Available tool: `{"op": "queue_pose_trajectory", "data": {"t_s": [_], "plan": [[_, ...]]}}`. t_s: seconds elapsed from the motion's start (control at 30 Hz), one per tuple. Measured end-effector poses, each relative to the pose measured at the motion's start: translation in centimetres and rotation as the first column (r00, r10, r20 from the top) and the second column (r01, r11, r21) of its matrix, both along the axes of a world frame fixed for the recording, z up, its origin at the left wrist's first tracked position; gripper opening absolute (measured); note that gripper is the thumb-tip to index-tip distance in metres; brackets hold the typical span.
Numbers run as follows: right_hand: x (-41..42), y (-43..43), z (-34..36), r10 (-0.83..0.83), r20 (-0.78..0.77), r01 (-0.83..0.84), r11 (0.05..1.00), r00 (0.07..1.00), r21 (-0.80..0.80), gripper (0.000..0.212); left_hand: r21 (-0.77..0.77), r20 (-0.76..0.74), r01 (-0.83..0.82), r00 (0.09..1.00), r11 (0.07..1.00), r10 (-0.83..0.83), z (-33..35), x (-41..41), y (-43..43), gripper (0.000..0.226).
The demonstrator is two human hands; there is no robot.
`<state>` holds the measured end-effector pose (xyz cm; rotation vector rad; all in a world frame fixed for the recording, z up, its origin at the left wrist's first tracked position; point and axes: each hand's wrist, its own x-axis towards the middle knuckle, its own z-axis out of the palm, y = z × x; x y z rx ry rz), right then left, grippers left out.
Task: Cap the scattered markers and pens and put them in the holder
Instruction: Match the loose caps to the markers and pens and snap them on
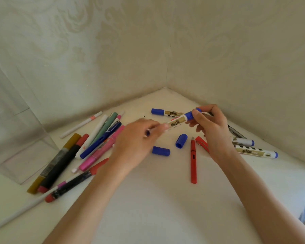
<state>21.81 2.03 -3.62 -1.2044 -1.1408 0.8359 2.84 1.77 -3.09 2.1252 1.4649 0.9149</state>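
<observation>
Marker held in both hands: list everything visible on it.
The marker looks plastic: white barrel, gold label with dark print, blue cap at its upper right end, blue butt at the lower left. It is held off the table, tilted up to the right. The left hand pinches the barrel's lower end; the right hand grips the cap. Blur hides whether the cap is fully seated.

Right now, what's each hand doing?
Left hand: grips the white marker by its barrel.
Right hand: pinches the blue cap at that marker's end.
</observation>
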Motion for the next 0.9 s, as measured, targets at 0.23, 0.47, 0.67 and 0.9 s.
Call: {"op": "queue_pose_trajectory", "data": {"t_s": [0.23, 0.47, 0.67, 0.9], "plan": [[-2.6, 2.3, 0.2, -0.034, 0.343, 0.123, 0.963, 0.939, -0.240, 0.017, 0.149, -0.366, -0.356, 0.847, 0.922, 0.386, -2.6, -4.5, 3.6, 0.025], [-2.6, 3.9, -0.5, -0.003, 0.624, 0.193, 0.952, 0.781, -0.237, 0.021, 0.140, -0.464, -0.290, 0.825, 0.947, 0.322, -2.6, -2.8, 4.8, 0.032], [-2.7, 3.4, -1.1, 0.001, 0.768, 0.216, 0.959, 0.641, -0.182, 0.033, 0.135, -0.430, -0.318, 0.835, 0.938, 0.345, -2.5, -1.6, 6.2, 0.023], [-1.4, 0.8, -1.0, 0.040, 0.748, 0.133, 0.976, 0.663, -0.170, 0.026, -0.077, 0.365, -0.229, 0.899, 0.970, 0.241, -0.3, -1.9, 2.9, 0.012]]}}
